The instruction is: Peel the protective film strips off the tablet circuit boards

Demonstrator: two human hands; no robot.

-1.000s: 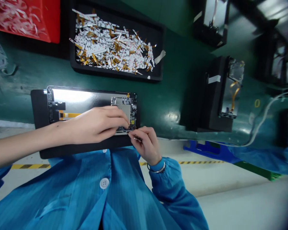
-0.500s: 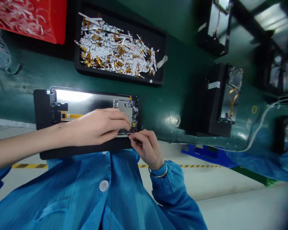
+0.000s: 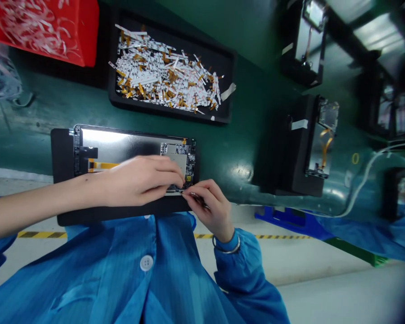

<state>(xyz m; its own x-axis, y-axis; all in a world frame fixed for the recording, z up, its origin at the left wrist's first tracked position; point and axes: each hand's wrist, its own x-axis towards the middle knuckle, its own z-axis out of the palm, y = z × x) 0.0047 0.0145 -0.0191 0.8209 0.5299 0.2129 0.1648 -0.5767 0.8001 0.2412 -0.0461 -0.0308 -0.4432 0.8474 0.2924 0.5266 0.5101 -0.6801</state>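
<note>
metal tool [image 3: 198,200] (just one) pinched in right grip [image 3: 205,209], open left grip [image 3: 138,182] on circuit board [image 3: 177,153].

Flex-cable tray [image 3: 168,113] behind tablet panel [image 3: 121,144]

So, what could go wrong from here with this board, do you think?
The small metal tool in the right hand sits at the edge of the exposed circuit board and could slip and scratch it. The bare left hand on the board might also bend its metal shield.
</note>
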